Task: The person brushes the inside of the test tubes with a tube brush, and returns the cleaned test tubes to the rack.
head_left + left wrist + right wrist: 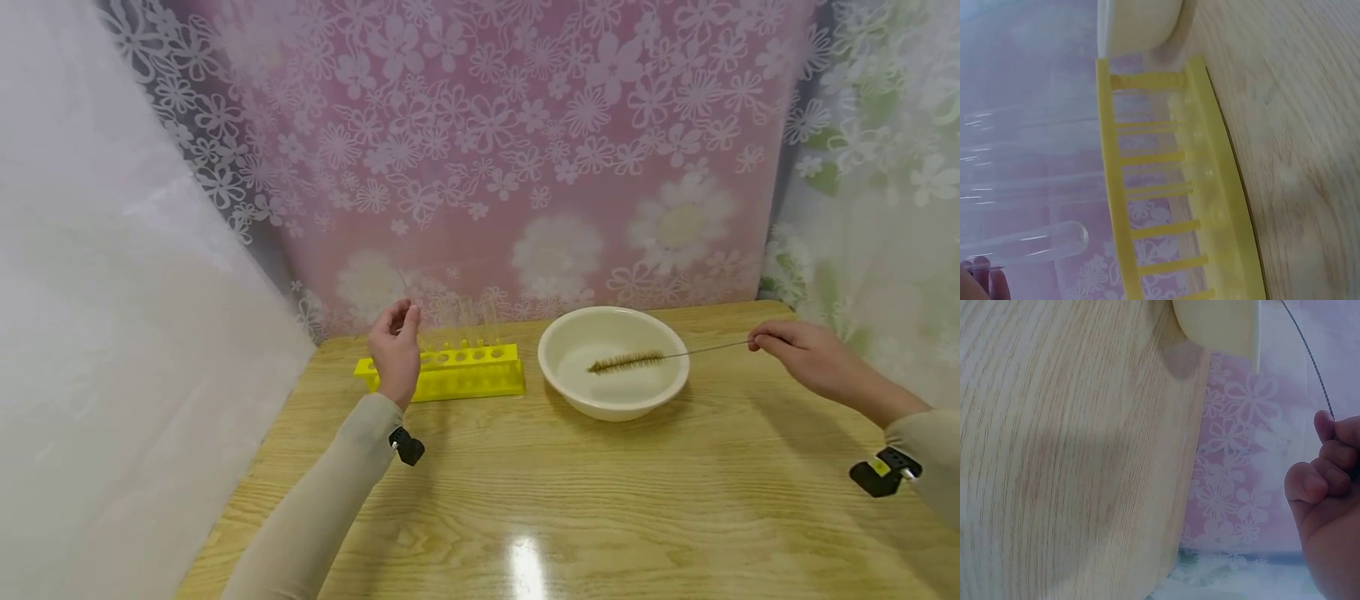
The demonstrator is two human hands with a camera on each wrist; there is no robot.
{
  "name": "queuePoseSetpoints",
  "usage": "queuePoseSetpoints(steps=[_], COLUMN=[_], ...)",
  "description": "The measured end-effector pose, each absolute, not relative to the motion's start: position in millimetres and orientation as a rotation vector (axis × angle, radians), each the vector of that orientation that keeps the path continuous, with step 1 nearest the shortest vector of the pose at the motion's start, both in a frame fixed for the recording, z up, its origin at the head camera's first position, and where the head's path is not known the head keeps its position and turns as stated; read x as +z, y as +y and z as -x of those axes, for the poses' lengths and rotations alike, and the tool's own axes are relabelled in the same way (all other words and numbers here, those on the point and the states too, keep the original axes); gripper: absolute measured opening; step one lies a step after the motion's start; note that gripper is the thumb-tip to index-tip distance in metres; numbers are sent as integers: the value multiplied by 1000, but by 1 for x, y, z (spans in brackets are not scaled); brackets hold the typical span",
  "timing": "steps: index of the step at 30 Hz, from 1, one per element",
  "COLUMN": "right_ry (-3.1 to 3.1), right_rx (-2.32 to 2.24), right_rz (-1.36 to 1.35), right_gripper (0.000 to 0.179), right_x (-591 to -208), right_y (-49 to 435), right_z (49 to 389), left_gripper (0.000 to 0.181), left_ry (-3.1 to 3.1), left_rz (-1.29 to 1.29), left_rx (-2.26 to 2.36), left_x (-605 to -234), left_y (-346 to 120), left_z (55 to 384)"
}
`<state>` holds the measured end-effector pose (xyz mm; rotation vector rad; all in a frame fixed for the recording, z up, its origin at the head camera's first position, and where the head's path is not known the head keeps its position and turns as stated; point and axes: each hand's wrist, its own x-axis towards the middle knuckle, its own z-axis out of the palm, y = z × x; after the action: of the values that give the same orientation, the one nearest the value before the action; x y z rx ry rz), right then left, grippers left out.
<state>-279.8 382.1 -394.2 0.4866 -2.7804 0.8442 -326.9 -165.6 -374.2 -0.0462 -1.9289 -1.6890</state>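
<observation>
My left hand (397, 350) pinches a clear glass test tube (1047, 244) above the left part of the yellow test tube rack (468, 382). The tube's rounded end shows in the left wrist view, clear of the rack's top bar. Several other clear test tubes (490, 321) stand upright in the rack. On the right, my right hand (806, 360) grips the thin twisted-wire handle of a test tube brush (628, 361). Its brown bristles hang over the white bowl (615, 410); whether they touch the inside I cannot tell. In the right wrist view the fingers (1329, 478) curl around the wire.
The bowl stands right of the rack on a wood-grain table (487, 483). A pink floral curtain (480, 167) hangs behind the table's back edge. White sheeting (135, 292) closes off the left side, and a pale patterned curtain (877, 250) the right.
</observation>
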Motion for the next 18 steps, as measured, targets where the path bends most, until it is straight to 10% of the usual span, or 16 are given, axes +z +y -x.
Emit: queuePoseSetpoints(steps=[18], right_ry=[-2737], right_rx=[780], right_rz=[-514], right_gripper=[27], right_x=[-398], right_y=[381], right_z=[280], left_gripper=[34], left_ry=[-2146], left_rz=[7], left_rx=[-1577], left_x=[-406], left_y=[-166], left_z=[344])
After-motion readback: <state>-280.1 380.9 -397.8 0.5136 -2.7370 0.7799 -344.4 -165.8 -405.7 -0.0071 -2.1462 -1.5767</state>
